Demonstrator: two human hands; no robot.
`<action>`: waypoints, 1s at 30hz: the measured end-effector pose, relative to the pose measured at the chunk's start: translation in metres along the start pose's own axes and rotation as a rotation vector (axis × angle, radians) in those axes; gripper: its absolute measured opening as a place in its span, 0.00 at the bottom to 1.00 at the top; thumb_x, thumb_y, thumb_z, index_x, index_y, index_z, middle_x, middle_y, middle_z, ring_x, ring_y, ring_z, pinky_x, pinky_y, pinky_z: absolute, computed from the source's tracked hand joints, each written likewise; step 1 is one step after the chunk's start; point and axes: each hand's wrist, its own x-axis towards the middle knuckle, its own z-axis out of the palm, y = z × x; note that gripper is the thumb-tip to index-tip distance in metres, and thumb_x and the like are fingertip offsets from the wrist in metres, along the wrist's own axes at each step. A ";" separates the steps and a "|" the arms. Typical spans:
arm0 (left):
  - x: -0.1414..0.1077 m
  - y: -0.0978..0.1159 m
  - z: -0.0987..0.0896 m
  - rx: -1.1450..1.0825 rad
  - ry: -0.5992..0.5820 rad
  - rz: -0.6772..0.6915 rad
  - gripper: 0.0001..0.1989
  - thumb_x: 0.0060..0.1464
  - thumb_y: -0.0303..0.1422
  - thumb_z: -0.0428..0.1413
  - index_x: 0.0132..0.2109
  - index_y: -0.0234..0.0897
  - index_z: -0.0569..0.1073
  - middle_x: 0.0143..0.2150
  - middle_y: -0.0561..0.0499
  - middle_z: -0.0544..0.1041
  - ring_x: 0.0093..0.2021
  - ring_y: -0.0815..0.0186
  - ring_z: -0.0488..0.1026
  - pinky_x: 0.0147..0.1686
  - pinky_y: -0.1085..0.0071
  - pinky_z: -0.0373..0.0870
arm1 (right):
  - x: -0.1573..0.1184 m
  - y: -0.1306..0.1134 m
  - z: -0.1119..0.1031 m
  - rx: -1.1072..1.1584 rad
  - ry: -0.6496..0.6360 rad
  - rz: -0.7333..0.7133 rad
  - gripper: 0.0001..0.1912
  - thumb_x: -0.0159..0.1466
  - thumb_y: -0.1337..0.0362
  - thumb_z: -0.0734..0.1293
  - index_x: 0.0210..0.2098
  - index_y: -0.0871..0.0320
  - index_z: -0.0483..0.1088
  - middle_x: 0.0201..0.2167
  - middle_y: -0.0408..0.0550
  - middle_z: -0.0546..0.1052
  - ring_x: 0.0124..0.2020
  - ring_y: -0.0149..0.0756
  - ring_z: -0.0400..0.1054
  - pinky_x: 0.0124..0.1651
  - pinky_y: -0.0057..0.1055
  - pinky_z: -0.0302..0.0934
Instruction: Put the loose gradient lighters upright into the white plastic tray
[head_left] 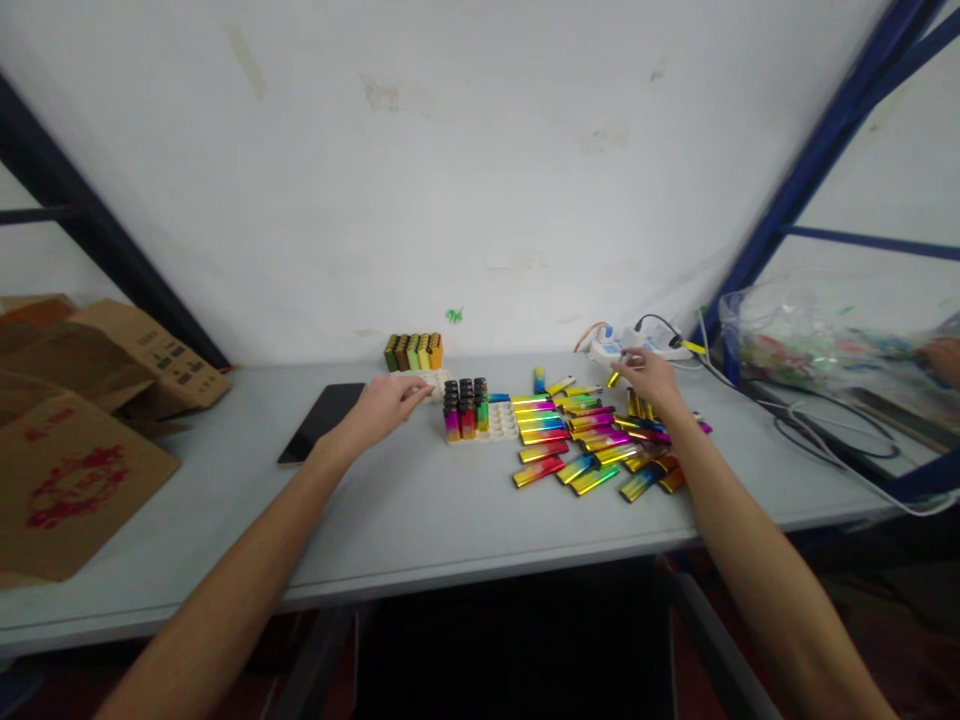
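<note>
My right hand [646,378] pinches a shiny yellow lighter [613,379] above the far side of a loose pile of metallic, rainbow-coloured lighters [600,440]. Nothing shows in my left hand [384,404], which hovers with thumb and forefinger slightly apart, just left of a white holed rack [501,421]. Several lighters with black tops [466,405] stand upright in the rack's left part. Some lighters lie flat in a column against the rack's right end. Behind my left fingers is a second white rack [437,382], partly hidden.
Yellow, green and brown lighters [414,352] stand grouped by the wall. A black tablet-like slab [322,422] lies at left, beyond cardboard boxes [82,470]. A power strip [606,347] and cables are behind my right hand. At far right are a plastic bag [780,335] and another person's hand [943,358].
</note>
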 end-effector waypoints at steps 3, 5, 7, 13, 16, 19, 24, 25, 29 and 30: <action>0.001 0.000 0.000 0.001 0.002 -0.009 0.24 0.62 0.50 0.50 0.38 0.37 0.83 0.29 0.46 0.82 0.30 0.61 0.74 0.32 0.70 0.62 | -0.008 -0.018 -0.002 0.444 -0.039 -0.059 0.26 0.58 0.44 0.73 0.44 0.59 0.75 0.43 0.53 0.80 0.44 0.45 0.77 0.46 0.41 0.74; 0.001 0.000 0.000 -0.012 -0.018 -0.028 0.24 0.62 0.50 0.51 0.38 0.38 0.83 0.30 0.47 0.82 0.31 0.61 0.74 0.33 0.71 0.62 | -0.016 -0.036 -0.003 0.665 -0.114 -0.110 0.27 0.56 0.43 0.75 0.44 0.56 0.74 0.46 0.51 0.79 0.46 0.42 0.76 0.47 0.40 0.74; 0.001 0.001 -0.001 -0.027 -0.034 -0.042 0.24 0.62 0.51 0.50 0.36 0.38 0.83 0.30 0.48 0.82 0.31 0.61 0.74 0.33 0.71 0.62 | -0.025 -0.060 -0.003 0.774 -0.189 -0.147 0.27 0.56 0.44 0.76 0.47 0.54 0.74 0.47 0.50 0.79 0.47 0.41 0.75 0.48 0.40 0.73; -0.002 0.006 -0.005 -0.018 -0.062 -0.039 0.31 0.65 0.52 0.43 0.28 0.38 0.80 0.21 0.51 0.74 0.27 0.64 0.69 0.32 0.71 0.58 | -0.048 -0.137 0.006 0.787 -0.515 -0.363 0.23 0.64 0.47 0.71 0.52 0.53 0.69 0.38 0.50 0.81 0.40 0.39 0.76 0.43 0.38 0.71; -0.002 0.006 -0.006 -0.011 -0.051 -0.035 0.30 0.64 0.52 0.45 0.27 0.37 0.79 0.20 0.51 0.73 0.26 0.64 0.69 0.31 0.70 0.58 | -0.057 -0.157 0.018 0.768 -0.625 -0.492 0.22 0.66 0.48 0.70 0.53 0.53 0.68 0.32 0.44 0.76 0.34 0.35 0.73 0.42 0.36 0.70; -0.003 0.006 -0.006 0.026 -0.028 -0.036 0.27 0.62 0.51 0.48 0.26 0.38 0.77 0.20 0.51 0.72 0.26 0.63 0.68 0.31 0.70 0.58 | -0.065 -0.158 0.033 0.728 -0.650 -0.532 0.21 0.67 0.47 0.68 0.51 0.55 0.69 0.30 0.40 0.71 0.31 0.32 0.69 0.38 0.33 0.69; -0.004 0.010 -0.005 0.057 -0.003 -0.053 0.21 0.60 0.48 0.50 0.28 0.39 0.73 0.20 0.53 0.70 0.26 0.63 0.67 0.29 0.70 0.56 | -0.074 -0.143 0.058 0.747 -0.654 -0.471 0.22 0.68 0.44 0.65 0.45 0.57 0.69 0.27 0.38 0.66 0.25 0.28 0.62 0.29 0.28 0.59; -0.004 0.010 -0.005 0.060 -0.002 -0.053 0.20 0.60 0.48 0.51 0.27 0.39 0.72 0.20 0.53 0.69 0.26 0.63 0.68 0.29 0.70 0.56 | -0.076 -0.140 0.061 0.766 -0.665 -0.439 0.22 0.68 0.43 0.65 0.45 0.56 0.69 0.26 0.37 0.64 0.24 0.28 0.59 0.27 0.27 0.56; -0.004 0.007 -0.001 0.105 0.007 -0.041 0.19 0.60 0.46 0.51 0.26 0.40 0.69 0.22 0.52 0.71 0.26 0.63 0.67 0.28 0.70 0.55 | -0.085 -0.136 0.073 0.765 -0.688 -0.310 0.27 0.66 0.36 0.62 0.38 0.55 0.67 0.21 0.33 0.53 0.20 0.28 0.47 0.22 0.27 0.45; -0.003 0.006 0.001 0.115 0.004 -0.036 0.19 0.61 0.45 0.49 0.27 0.40 0.68 0.23 0.51 0.71 0.26 0.63 0.67 0.28 0.69 0.55 | -0.087 -0.136 0.075 0.720 -0.661 -0.311 0.28 0.66 0.34 0.61 0.35 0.55 0.66 0.20 0.34 0.52 0.20 0.28 0.47 0.22 0.27 0.44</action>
